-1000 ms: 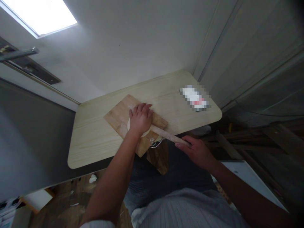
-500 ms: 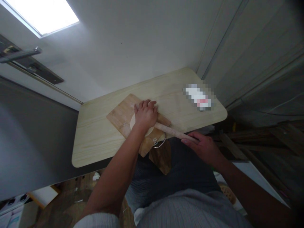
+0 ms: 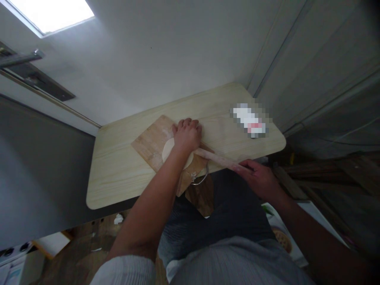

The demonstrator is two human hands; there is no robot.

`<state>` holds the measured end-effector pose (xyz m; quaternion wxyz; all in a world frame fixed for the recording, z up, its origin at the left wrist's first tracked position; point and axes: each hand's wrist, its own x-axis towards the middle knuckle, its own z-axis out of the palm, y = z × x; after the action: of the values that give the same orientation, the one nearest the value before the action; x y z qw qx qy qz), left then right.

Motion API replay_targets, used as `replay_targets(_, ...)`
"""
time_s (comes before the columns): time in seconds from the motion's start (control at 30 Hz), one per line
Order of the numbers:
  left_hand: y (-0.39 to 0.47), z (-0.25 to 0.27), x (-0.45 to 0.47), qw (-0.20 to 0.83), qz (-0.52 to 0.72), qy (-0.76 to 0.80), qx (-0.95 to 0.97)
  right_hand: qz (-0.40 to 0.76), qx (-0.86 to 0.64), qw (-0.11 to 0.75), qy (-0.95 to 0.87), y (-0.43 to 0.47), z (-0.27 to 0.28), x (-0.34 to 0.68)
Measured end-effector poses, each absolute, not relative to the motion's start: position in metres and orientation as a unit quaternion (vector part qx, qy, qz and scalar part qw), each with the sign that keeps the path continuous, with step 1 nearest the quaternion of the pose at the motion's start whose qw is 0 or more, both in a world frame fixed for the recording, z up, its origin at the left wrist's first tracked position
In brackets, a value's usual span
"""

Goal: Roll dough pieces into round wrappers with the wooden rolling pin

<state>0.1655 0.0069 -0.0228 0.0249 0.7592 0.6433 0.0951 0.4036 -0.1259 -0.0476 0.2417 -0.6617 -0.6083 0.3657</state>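
A pale, flat round of dough [image 3: 168, 149] lies on a wooden cutting board [image 3: 149, 141], partly covered by my left forearm. My left hand [image 3: 188, 135] rests palm down at the dough's far right side, fingers slightly apart. It hides the far end of a floured wooden rolling pin [image 3: 221, 160], which slants across the board's right side. At the pin's near end, my right hand [image 3: 259, 179] is closed around it. White flour marks the board, and a metal ring handle [image 3: 203, 179] sticks out at its near corner.
The board lies on a light wood table [image 3: 115, 170] against a white door with a handle [image 3: 22, 59]. A blurred-out white and red item [image 3: 249, 120] is at the table's right. Below right stands a white surface with a round brown item [image 3: 282, 239].
My left hand has shifted slightly right and away from me, uncovering more dough. The rolling pin and my right hand have moved a little, the right hand still gripping the pin.
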Motion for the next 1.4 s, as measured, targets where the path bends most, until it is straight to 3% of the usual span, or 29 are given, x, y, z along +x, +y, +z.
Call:
replay_targets(0.43, -0.02, -0.021, 0.158, 0.033, 0.144, 0.641, 0.753, 0.375, -0.652, 0.218, -0.622, -0.134, -0.052, 0.403)
replay_targets(1.13, -0.08, -0.024, 0.134, 0.022, 0.114, 0.663, 0.739, 0.368, -0.624, 0.201, -0.659, -0.145, -0.047, 0.397)
replay_targets(1.4, -0.105, -0.031, 0.122, 0.026, 0.177, 0.664, 0.726, 0.365, -0.601, 0.216, -0.678, -0.141, -0.044, 0.397)
